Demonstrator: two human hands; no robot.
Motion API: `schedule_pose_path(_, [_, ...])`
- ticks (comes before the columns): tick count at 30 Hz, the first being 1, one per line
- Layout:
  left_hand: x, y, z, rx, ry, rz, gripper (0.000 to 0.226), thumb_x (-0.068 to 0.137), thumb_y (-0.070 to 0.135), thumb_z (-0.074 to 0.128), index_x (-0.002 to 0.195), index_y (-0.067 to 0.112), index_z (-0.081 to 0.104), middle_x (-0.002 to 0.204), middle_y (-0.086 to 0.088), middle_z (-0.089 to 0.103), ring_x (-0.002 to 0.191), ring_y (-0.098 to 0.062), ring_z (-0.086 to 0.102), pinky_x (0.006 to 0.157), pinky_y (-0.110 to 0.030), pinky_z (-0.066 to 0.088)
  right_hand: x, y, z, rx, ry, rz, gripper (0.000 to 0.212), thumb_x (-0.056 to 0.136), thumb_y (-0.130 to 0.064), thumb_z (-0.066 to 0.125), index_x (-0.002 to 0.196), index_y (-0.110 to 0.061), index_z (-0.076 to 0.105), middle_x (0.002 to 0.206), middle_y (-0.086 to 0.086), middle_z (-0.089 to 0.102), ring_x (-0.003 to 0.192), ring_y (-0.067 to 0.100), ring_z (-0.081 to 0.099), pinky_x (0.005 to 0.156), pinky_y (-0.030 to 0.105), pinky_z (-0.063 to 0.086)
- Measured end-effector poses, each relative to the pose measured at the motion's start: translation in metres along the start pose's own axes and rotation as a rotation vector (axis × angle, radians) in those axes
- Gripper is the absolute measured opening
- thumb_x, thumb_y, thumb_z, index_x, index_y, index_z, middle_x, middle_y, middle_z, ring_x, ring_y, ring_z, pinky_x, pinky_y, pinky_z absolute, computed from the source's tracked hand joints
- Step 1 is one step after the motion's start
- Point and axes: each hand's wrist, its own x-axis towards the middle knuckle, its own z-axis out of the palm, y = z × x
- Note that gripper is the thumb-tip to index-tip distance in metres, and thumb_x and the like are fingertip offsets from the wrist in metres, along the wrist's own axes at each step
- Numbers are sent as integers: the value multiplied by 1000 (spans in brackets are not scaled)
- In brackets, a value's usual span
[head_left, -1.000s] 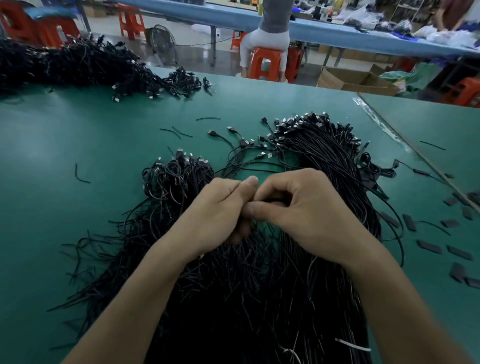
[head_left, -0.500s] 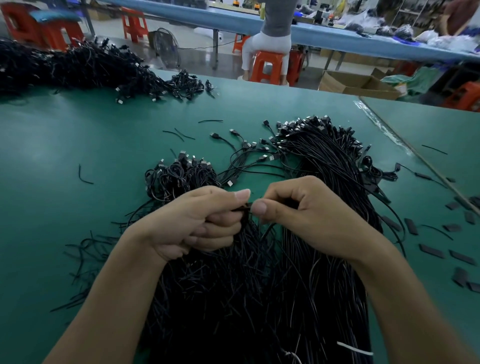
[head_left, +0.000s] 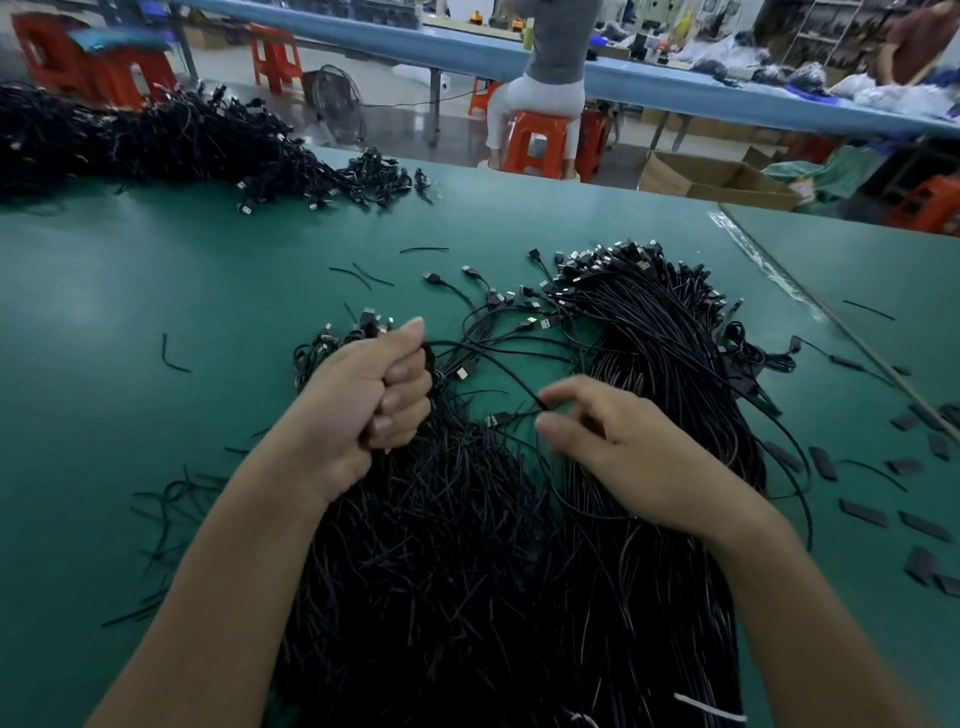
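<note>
Green table matting (head_left: 156, 270) is carrying a heap of black USB cables (head_left: 654, 364). Mid-frame, left hand (head_left: 363, 400) is clenching a coiled thin black cable (head_left: 498, 359) while right hand (head_left: 613, 447) is pinching its tail; winding seems underway, next needing another taut wrap.

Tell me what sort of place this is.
Probably a cable assembly workshop: heaps of black USB cables lie on the green worktable, the left hand grips a cable bundle, and another worker sits on an orange stool.
</note>
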Motion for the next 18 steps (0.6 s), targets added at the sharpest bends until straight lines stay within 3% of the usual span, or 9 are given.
schedule_pose_path(2, [-1, -3, 3, 155, -18, -5, 52, 99, 42, 48, 50, 25, 44, 43, 8, 36, 33, -6, 28, 32, -16, 25, 4, -8, 3, 164, 101, -66, 25, 97, -48, 46, 119, -39, 54, 83, -8, 65, 78, 4, 64, 74, 24, 52])
schedule_pose_path(4, [-5, -3, 6, 251, -92, -30, 48, 93, 49, 51, 52, 25, 48, 45, 6, 39, 34, -6, 31, 33, -15, 27, 6, -17, 3, 246, 207, -161, 16, 102, -33, 47, 108, -37, 61, 74, -12, 63, 66, 8, 60, 63, 28, 51])
schedule_pose_path(6, [-9, -2, 9, 282, -232, -77, 51, 97, 52, 52, 56, 22, 53, 44, 5, 42, 33, -7, 34, 33, -14, 29, 7, -23, 4, 235, 311, -218, 19, 102, -30, 49, 97, -37, 66, 76, -2, 68, 65, 26, 58, 58, 39, 48])
schedule_pose_path(7, [-13, -1, 11, 248, -328, -97, 53, 99, 52, 50, 57, 20, 55, 43, 4, 43, 32, -7, 36, 32, -14, 30, 8, -26, 5, 235, 340, -220, 19, 101, -31, 51, 93, -37, 66, 80, 5, 69, 69, 32, 59, 60, 42, 48])
schedule_pose_path(10, [-20, 4, 18, 4, -552, -72, 48, 99, 48, 52, 64, 16, 59, 46, 4, 48, 34, -6, 41, 34, -14, 35, 9, -33, 11, 261, 305, -203, 19, 97, -37, 55, 84, -34, 69, 74, 2, 68, 64, 24, 60, 57, 39, 49])
schedule_pose_path(13, [-18, 6, 30, -230, -393, -10, 44, 95, 46, 51, 67, 16, 66, 51, 5, 53, 38, -5, 48, 36, -14, 40, 6, -37, 23, 250, 181, -192, 22, 98, -38, 56, 80, -33, 69, 65, 14, 61, 52, 27, 48, 48, 39, 39])
schedule_pose_path(15, [-14, 3, 35, -281, -193, 51, 47, 93, 44, 45, 72, 15, 76, 59, 1, 62, 45, -8, 57, 42, -16, 46, 3, -41, 29, 260, 132, -193, 31, 100, -31, 56, 71, -40, 64, 59, 7, 56, 49, 15, 42, 48, 32, 34])
schedule_pose_path(18, [-9, -8, 40, -221, -107, 202, 45, 95, 38, 46, 101, 6, 77, 98, -15, 76, 87, -23, 74, 70, -22, 58, -2, -46, 31, 198, 78, -178, 38, 101, -24, 55, 64, -36, 55, 54, -2, 47, 46, 7, 35, 46, 25, 31])
